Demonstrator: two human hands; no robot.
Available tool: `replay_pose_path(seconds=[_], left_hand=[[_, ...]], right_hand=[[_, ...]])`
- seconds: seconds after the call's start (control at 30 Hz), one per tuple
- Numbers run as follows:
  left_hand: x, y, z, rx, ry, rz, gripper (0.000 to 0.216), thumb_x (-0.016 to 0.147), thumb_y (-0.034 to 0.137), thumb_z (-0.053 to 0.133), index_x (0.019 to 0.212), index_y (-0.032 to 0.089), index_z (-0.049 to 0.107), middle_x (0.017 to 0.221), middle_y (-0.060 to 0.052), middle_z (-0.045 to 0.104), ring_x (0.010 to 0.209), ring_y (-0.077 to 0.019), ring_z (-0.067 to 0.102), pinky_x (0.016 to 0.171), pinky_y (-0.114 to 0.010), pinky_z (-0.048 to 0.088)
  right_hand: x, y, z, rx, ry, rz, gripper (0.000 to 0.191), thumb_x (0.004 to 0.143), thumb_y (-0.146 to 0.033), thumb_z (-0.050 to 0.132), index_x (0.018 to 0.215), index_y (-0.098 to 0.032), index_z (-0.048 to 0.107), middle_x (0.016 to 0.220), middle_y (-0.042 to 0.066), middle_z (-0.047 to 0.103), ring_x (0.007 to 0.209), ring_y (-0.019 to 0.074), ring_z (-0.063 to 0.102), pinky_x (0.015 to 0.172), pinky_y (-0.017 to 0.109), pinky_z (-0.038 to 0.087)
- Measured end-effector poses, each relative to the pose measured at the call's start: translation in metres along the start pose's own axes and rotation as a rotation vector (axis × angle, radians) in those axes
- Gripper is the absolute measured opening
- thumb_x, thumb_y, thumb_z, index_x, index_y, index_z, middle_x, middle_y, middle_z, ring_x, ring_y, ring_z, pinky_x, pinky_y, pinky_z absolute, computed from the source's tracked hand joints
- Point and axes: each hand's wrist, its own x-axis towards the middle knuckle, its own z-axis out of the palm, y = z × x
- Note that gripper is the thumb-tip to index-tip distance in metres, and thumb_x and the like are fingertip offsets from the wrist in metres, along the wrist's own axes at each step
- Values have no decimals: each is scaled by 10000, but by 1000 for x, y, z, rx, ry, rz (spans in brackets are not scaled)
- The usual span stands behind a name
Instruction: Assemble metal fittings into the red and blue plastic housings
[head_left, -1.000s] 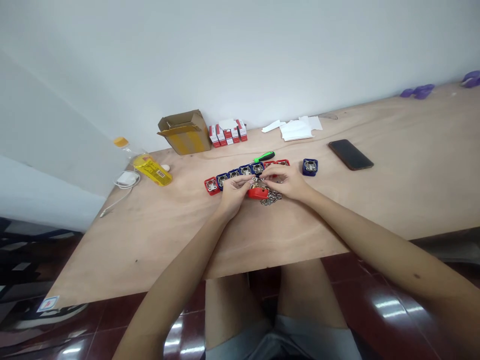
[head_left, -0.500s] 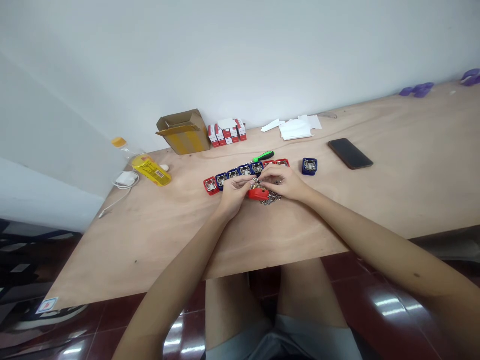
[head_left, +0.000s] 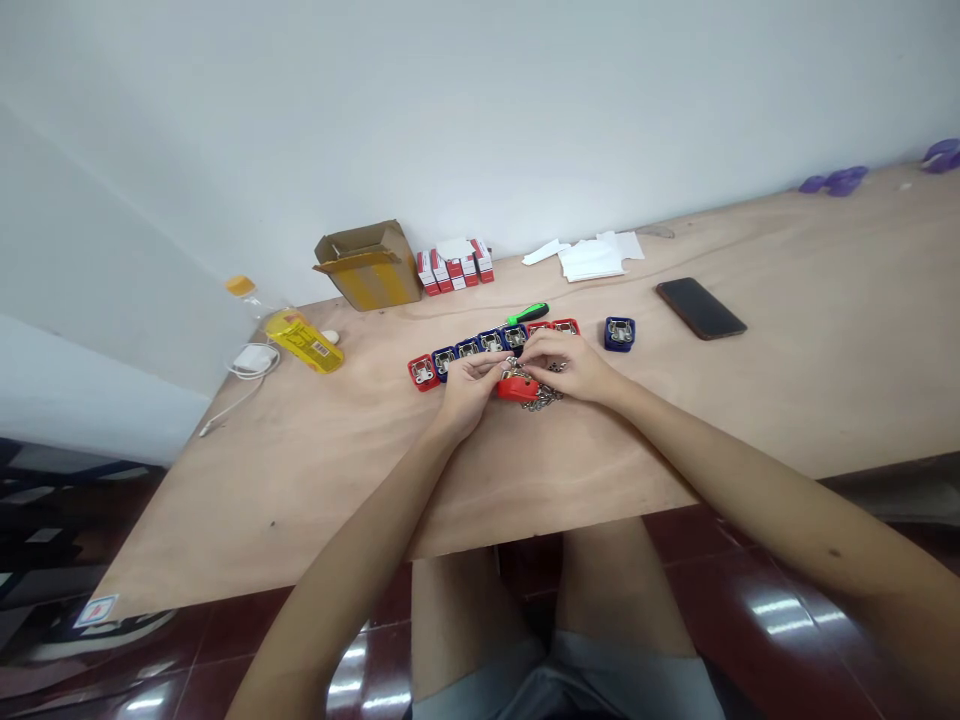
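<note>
Pinching a small silver metal fitting (head_left: 511, 365) fingertip to fingertip, left hand (head_left: 469, 390) and right hand (head_left: 566, 366) meet directly above a red-bodied padlock (head_left: 516, 388) and steel link chain (head_left: 541, 398); a row of square blue and red padlocks (head_left: 466, 348) sits just ahead.

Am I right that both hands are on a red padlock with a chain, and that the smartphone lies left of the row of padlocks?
Not quite: the head view shows the smartphone right of the row of padlocks, not left. The left hand and right hand are on the red padlock and chain.
</note>
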Motion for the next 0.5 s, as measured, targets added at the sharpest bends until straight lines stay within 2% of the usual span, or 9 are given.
replay_pose_path(seconds=[0.27,0.5], left_hand=[[-1,3,0,-2,-8,-22,451,649,445,1025,960,155,873,910,-114,854,829,-222,796,853,-360,624],[-1,6,1,-6,-16,-32,466,650,447,1024,966,143,867,917,-127,853,838,-233,799,864,-374,620]], right_hand=[[0,0,-2,-37,-29,-1,120,1026,-320,713,976,-226,769,936,72,748,897,244,679,809,415,574],[-1,2,-2,-69,-26,-81,127,1051,-260,657,1056,-245,784,964,76,745,918,249,684,825,446,586]])
